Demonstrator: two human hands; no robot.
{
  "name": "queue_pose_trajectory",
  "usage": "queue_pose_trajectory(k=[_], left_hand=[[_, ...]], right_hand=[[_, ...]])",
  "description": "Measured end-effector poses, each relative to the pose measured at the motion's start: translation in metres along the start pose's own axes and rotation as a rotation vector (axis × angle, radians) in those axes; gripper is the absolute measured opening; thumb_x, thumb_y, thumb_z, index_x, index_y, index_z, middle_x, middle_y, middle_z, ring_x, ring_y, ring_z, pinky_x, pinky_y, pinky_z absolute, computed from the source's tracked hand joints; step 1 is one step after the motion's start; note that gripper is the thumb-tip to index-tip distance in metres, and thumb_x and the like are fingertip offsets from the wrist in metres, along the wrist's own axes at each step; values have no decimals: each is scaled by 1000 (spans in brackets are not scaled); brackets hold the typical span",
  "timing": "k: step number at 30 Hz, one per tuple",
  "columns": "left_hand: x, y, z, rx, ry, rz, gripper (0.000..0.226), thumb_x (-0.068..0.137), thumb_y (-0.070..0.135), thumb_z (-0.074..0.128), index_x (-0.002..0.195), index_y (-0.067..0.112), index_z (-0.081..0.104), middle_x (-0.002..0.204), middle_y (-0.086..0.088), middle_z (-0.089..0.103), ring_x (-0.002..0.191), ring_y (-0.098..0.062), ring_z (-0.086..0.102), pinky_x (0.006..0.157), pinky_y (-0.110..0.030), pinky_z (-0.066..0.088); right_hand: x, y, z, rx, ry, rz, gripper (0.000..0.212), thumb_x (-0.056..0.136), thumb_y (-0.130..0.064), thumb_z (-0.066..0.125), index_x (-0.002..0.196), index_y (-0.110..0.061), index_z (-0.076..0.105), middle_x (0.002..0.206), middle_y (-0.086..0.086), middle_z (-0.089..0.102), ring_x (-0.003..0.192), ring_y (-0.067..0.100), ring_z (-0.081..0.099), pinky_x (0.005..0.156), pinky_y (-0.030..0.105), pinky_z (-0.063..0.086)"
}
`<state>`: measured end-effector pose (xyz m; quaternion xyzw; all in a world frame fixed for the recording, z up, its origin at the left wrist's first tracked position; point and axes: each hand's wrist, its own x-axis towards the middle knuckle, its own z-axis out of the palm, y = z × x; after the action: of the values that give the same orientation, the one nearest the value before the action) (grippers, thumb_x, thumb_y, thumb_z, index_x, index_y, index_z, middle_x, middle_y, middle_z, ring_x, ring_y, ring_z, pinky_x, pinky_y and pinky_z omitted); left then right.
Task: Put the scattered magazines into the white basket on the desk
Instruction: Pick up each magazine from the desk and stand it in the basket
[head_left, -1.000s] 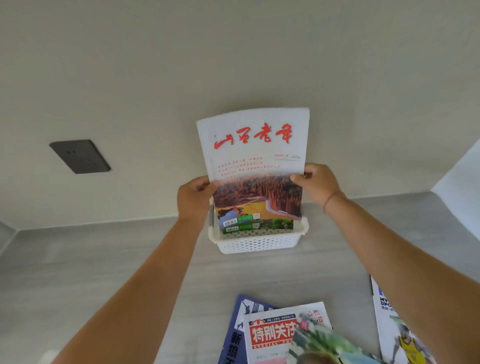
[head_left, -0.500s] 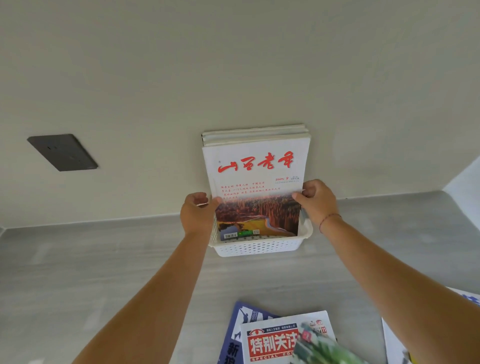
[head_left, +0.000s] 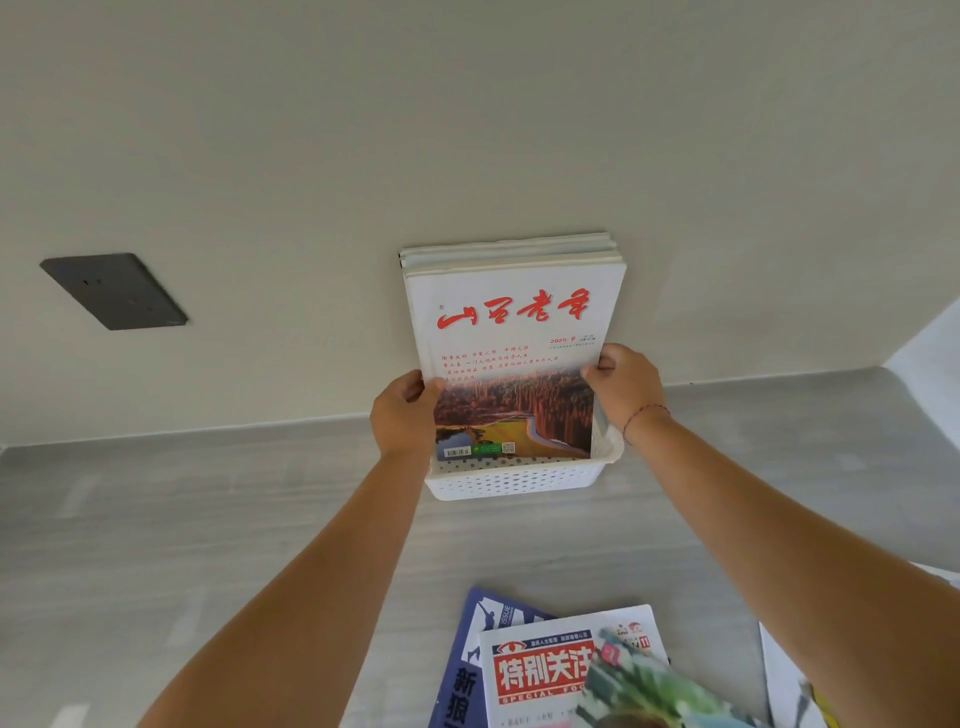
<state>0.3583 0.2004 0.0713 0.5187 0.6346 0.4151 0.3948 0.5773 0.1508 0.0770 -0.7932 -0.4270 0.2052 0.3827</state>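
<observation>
Standing upright in the white basket (head_left: 519, 480) against the wall, the red-titled magazine (head_left: 514, 358) has dropped fully in; left hand (head_left: 402, 415) and right hand (head_left: 621, 389) grip its edges. Further magazines (head_left: 561, 670) await on the surface (head_left: 208, 545).

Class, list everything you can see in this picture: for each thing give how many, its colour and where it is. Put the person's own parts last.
basket: one, white, on the desk against the wall.
upright magazines: several, pale edges, standing in the basket behind the front one; exact count unclear.
front magazine: one, white cover with red title and landscape photo, standing in the basket, held at both sides.
loose magazines: at least four, blue, white-and-red, green and white, overlapping on the desk's near edge.
wall plate: one, dark grey, on the wall at left.
desk: one, grey wood grain.
wall: beige, behind the desk.
left hand: grip on the front magazine's left edge.
right hand: grip on its right edge; thin red band at the wrist.
</observation>
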Motion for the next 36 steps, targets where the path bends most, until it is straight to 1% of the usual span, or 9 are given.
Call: queue_pose_trajectory(k=[2, 6, 9, 13, 18, 21, 27, 33, 36], left_hand=[[-3, 0, -2, 6, -8, 0, 10, 86, 26, 63, 91, 18, 67, 106, -5, 70, 75, -7, 57, 62, -13, 38], [-20, -8, -10, -5, -16, -31, 37, 84, 28, 66, 118, 14, 59, 117, -4, 65, 105, -16, 58, 83, -23, 39], [-44, -25, -17, 78, 5, 43, 40, 83, 29, 67, 119, 17, 57, 117, -2, 58, 110, -18, 53, 85, -27, 40], [-95, -57, -29, 131, 18, 31, 51, 82, 29, 68, 127, 20, 48, 128, -2, 45, 110, -14, 47, 94, -29, 40], [-178, -94, -33, 129, -245, -78, 47, 83, 30, 66, 125, 21, 47, 125, 1, 49, 105, -9, 48, 84, -25, 40], [-219, -107, -34, 150, -383, -146, 40, 81, 31, 68, 117, 20, 53, 117, 0, 56, 99, -11, 54, 80, -27, 46], [-271, -116, -39, 240, -633, -115, 42, 81, 37, 66, 118, 25, 51, 115, 10, 51, 106, -9, 50, 89, -32, 46], [-288, -121, -51, 303, -697, -79, 39, 81, 33, 65, 117, 24, 50, 115, 4, 50, 100, -10, 52, 79, -27, 44], [-287, -122, -56, 288, -675, -114, 41, 81, 31, 65, 118, 23, 50, 116, 2, 52, 99, -11, 55, 75, -27, 47]], right_hand=[[-6, 1, -3, 17, -26, 17, 26, 89, -16, 56, 113, -7, 59, 115, 12, 65, 104, 28, 61, 83, 29, 45], [-35, 13, -11, -2, -13, 26, 45, 88, -21, 57, 131, -8, 48, 132, 11, 52, 120, 26, 51, 98, 34, 41], [-73, 34, -19, -20, 23, 10, 45, 85, -18, 61, 128, -7, 50, 131, 12, 47, 118, 25, 50, 97, 28, 37], [-146, 72, -30, -41, 21, 107, 47, 82, -17, 64, 127, -9, 51, 131, 10, 44, 119, 25, 49, 103, 32, 36], [-234, 119, -40, -176, -115, 263, 59, 81, -31, 63, 134, -15, 42, 138, 7, 43, 125, 22, 44, 104, 38, 37], [-272, 137, -45, -290, -198, 232, 66, 77, -43, 65, 134, -21, 40, 138, 1, 45, 125, 20, 44, 105, 44, 38], [-300, 151, -54, -532, -331, 156, 84, 69, -52, 68, 140, -31, 29, 146, -7, 36, 136, 19, 32, 116, 46, 17], [-291, 140, -56, -699, -344, 222, 80, 64, -51, 71, 133, -26, 38, 128, 1, 44, 123, 25, 42, 111, 45, 25], [-289, 134, -59, -547, -285, 291, 40, 73, -31, 66, 108, -15, 56, 97, 2, 61, 86, 18, 58, 80, 34, 49]])
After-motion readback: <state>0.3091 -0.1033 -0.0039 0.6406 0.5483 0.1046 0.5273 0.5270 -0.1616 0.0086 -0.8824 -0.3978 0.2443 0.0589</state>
